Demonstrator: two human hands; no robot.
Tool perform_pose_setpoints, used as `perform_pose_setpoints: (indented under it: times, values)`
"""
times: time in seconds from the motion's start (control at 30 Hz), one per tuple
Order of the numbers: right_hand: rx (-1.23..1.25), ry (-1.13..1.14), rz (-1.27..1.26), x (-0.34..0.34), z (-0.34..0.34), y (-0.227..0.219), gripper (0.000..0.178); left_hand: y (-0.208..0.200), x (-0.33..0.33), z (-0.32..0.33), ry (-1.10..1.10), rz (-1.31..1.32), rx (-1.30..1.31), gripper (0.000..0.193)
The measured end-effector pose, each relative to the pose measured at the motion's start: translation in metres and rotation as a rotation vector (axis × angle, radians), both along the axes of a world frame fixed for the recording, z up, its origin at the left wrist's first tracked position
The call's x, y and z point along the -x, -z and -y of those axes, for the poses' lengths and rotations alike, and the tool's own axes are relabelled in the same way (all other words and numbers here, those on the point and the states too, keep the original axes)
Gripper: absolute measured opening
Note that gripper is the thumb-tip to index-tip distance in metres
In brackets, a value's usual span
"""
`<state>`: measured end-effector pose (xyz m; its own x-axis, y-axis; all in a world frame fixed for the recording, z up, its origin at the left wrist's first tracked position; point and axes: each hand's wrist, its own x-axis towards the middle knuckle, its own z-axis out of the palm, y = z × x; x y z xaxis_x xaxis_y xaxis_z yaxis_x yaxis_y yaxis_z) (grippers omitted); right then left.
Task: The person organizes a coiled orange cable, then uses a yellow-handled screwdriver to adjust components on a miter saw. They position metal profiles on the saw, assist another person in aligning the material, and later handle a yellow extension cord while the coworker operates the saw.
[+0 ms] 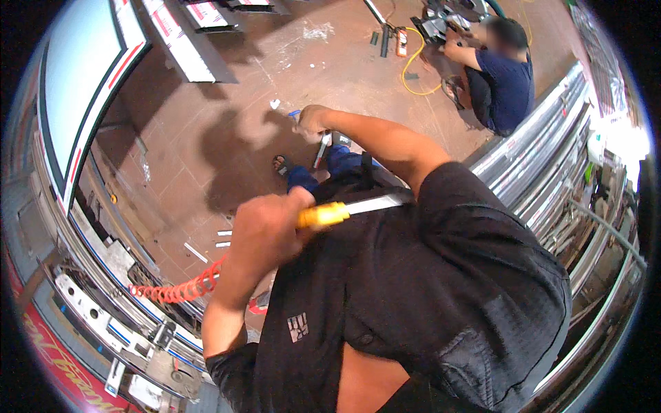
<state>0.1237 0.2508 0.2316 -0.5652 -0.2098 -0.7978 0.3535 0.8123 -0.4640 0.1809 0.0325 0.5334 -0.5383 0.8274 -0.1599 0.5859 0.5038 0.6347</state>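
My left hand (265, 220) is closed around the yellow handle of a flat-bladed tool (323, 215). Its pale blade points right, across the front of my black shirt; motion blur hides whether it is a knife or a chisel. My right hand (315, 122) reaches forward over the floor, fingers curled. A small blue piece (295, 113) shows beside those fingers, and I cannot make out whether it is held. Just below this hand, near my foot, is a narrow silver and red object (321, 149).
A coiled orange air hose (175, 292) stretches at lower left. White framed panel (89, 76) stands at left, metal profiles (182, 41) beyond. Upper right, another person (506, 76) crouches at a machine (441, 24) near a yellow cable (413, 86). Long metal bars (537, 144) line the right.
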Motion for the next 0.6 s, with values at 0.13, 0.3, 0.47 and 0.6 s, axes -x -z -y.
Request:
perform_pose_setpoints:
  times: [0.13,0.3,0.47,0.6]
  values:
    - [0.562,1.127,0.602,-0.013,0.02,-0.003,0.034,0.03,0.009,0.018,-0.252,-0.125,0.329,0.036]
    - [0.786,1.323,0.755,-0.03,0.034,-0.019,0.03,0.044,0.011,0.037,-0.29,-0.189,0.37,0.036]
    - [0.844,1.384,0.798,-0.023,0.032,-0.023,0.032,0.058,0.012,0.044,-0.249,-0.185,0.427,0.036]
    - [0.997,1.359,0.749,-0.018,0.027,-0.02,0.031,0.06,0.019,0.041,-0.278,-0.195,0.49,0.035]
